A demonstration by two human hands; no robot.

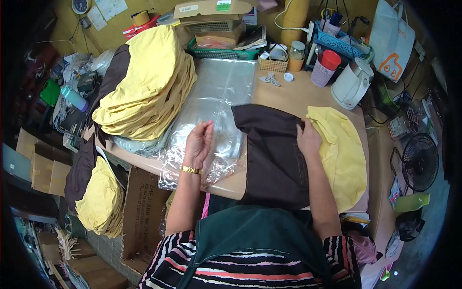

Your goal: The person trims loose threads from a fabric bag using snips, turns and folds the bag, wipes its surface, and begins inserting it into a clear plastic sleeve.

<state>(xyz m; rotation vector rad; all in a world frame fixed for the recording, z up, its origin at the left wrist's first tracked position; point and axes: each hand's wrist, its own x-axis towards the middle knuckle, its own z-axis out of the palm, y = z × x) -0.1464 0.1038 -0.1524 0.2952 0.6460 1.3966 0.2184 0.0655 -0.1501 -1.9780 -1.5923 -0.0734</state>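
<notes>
A folded dark brown and yellow cloth piece lies on the table at my right, its yellow part spread to the right edge. My right hand grips it near the seam between the two colours, fingers curled at the upper edge. Over the stack of clear plastic bags, my left hand is raised, palm turned inward and fingers pressed together. Whether anything thin is pinched in it cannot be made out. A tall pile of similar yellow and brown cloth pieces stands beyond it at the left.
More yellow and brown pieces hang beside the table's left edge, near an open cardboard box. Along the back stand a green basket, a jar, a red-topped cup and a white kettle. A black fan is at right.
</notes>
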